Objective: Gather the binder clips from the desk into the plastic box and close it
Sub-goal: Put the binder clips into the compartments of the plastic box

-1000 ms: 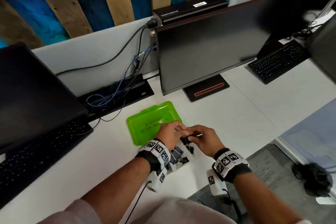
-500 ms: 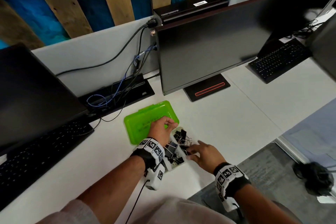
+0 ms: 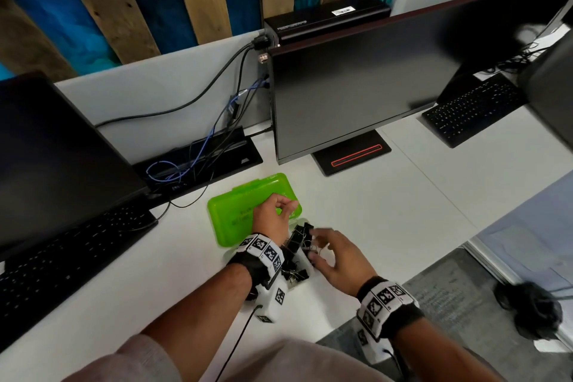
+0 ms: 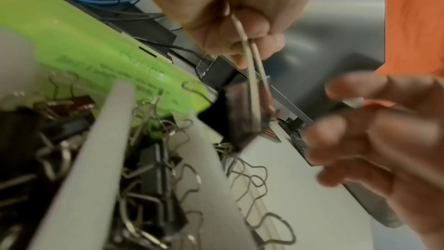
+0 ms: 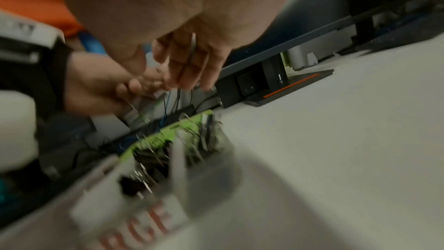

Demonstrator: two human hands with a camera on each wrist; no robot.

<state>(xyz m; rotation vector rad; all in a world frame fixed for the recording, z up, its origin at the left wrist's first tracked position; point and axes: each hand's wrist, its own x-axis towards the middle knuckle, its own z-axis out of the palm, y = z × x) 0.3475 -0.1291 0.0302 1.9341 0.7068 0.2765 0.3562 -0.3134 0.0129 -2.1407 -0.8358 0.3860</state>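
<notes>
Nearest you, your right hand (image 3: 336,260) hovers beside the clear box tray (image 4: 79,168), fingers spread and loose, gripping nothing that can be made out; motion blur hides the fingertips. The tray is heaped with binder clips (image 3: 299,240), their wire handles tangled and some poking above the rim, so press the pile flat with those open fingers before you try the lid. Just beyond, your left hand (image 3: 273,217) is raised over the far end of the tray, thumb and finger pinched together on the wire handles of one black binder clip (image 4: 242,113) that hangs below them. Lower it until the body is inside the walls, over a low spot in the heap, then let go; dropped from height it will likely snag on a loop and perch above the edge. Behind your left hand the green lid (image 3: 235,211) lies open, flat on the desk (image 3: 387,211). Swing it over only once nothing stands proud, and press along the front edge to latch it.
</notes>
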